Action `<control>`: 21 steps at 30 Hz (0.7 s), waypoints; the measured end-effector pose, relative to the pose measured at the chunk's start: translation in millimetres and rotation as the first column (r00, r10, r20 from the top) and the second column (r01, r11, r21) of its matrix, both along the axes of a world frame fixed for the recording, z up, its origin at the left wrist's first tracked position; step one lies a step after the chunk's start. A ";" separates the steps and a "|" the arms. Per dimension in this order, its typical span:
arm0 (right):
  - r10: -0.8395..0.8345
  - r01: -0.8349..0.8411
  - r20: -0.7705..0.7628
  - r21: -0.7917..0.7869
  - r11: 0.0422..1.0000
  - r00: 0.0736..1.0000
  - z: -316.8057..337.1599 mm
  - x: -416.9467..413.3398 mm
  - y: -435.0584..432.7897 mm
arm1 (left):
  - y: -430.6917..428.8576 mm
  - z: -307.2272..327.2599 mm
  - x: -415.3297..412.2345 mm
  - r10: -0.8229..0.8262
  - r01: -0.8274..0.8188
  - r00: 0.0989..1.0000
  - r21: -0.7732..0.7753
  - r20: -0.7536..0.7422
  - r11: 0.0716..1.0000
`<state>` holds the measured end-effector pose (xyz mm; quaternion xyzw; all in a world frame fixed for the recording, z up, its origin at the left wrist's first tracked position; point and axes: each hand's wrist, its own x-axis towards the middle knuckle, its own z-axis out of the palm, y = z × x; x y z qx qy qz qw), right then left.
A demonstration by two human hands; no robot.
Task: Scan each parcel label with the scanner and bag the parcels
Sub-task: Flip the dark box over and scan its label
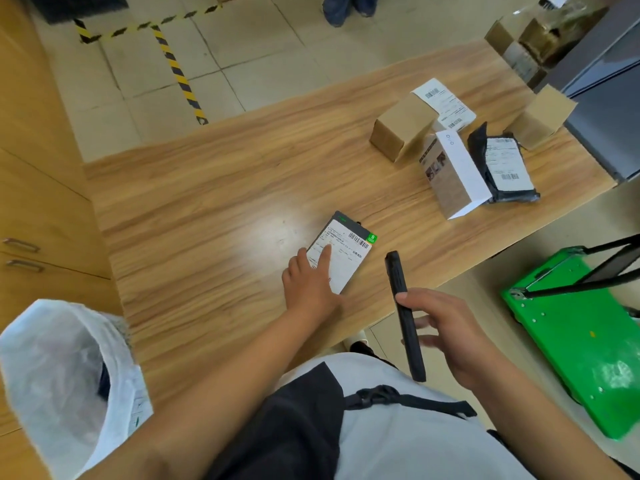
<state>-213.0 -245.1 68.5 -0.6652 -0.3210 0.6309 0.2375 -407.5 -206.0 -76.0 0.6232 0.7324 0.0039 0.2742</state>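
At the frame's centre, a flat parcel (350, 262) is pinned label-up on the desk (207, 202) by straight fingers of the left hand (308, 284), presumably steadied for scanning. The scanner (404, 317) is gripped in the right hand (453, 341), lower right.

The left hand (306, 282) hides the lower left corner of the label (349, 261) on the flat grey parcel (341, 220), its print too small to read, the scanner (398, 282) shows only its thin side, and the white bag (59, 368), cut off at lower left, holds something dark and unidentifiable.
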 end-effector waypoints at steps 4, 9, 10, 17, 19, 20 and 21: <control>0.076 -0.076 -0.022 0.021 0.997 0.997 3.1 -13.6 5.5 | -15.1 4.0 -34.0 0.156 -0.153 0.985 -0.038 0.072 0.987; 0.200 -0.199 -0.031 0.034 0.979 0.979 5.8 -36.0 16.6 | -51.6 11.5 -89.0 0.401 -0.397 0.909 -0.061 0.113 0.916; 0.232 -0.231 -0.030 0.039 0.972 0.972 5.8 -41.8 18.7 | -60.6 12.6 -100.2 0.451 -0.447 0.885 -0.059 0.117 0.892; 0.433 -0.431 -0.039 0.048 0.901 0.901 6.2 -97.3 30.7 | -132.7 16.1 -173.6 0.759 -0.777 0.614 -0.001 0.220 0.629; 0.486 -0.484 -0.036 0.054 0.873 0.873 5.0 -117.5 30.2 | -152.6 17.5 -195.8 0.828 -0.851 0.514 0.009 0.224 0.526; 0.510 -0.507 -0.035 0.056 0.860 0.860 4.4 -127.9 29.0 | -162.4 18.5 -207.7 0.856 -0.880 0.465 0.014 0.226 0.475; 0.534 -0.532 -0.034 0.062 0.845 0.845 3.6 -138.3 27.0 | -172.9 19.3 -219.8 0.879 -0.906 0.414 0.012 0.234 0.424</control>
